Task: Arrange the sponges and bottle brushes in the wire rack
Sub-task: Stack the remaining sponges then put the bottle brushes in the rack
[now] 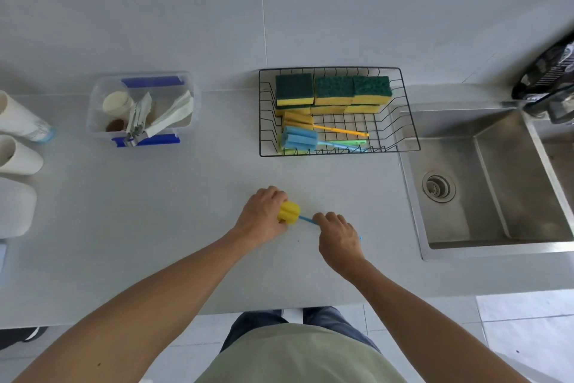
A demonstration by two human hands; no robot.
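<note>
On the grey counter, a bottle brush with a yellow foam head [289,212] and a thin blue handle [307,221] lies between my hands. My left hand [264,215] grips the foam head. My right hand [338,235] is closed around the handle, whose tip pokes out at its right side. Behind them stands the black wire rack [403,121]. It holds several green-and-yellow sponges [334,90] stacked along its back, and at its front left a yellow-headed brush [298,120], a blue-headed brush [299,137] and a green handle [348,142].
A steel sink [490,183] with a drain lies to the right of the rack, a dark faucet [546,84] above it. A clear plastic box [141,107] with blue clips sits at the left. White cups [18,121] lie at the far left edge.
</note>
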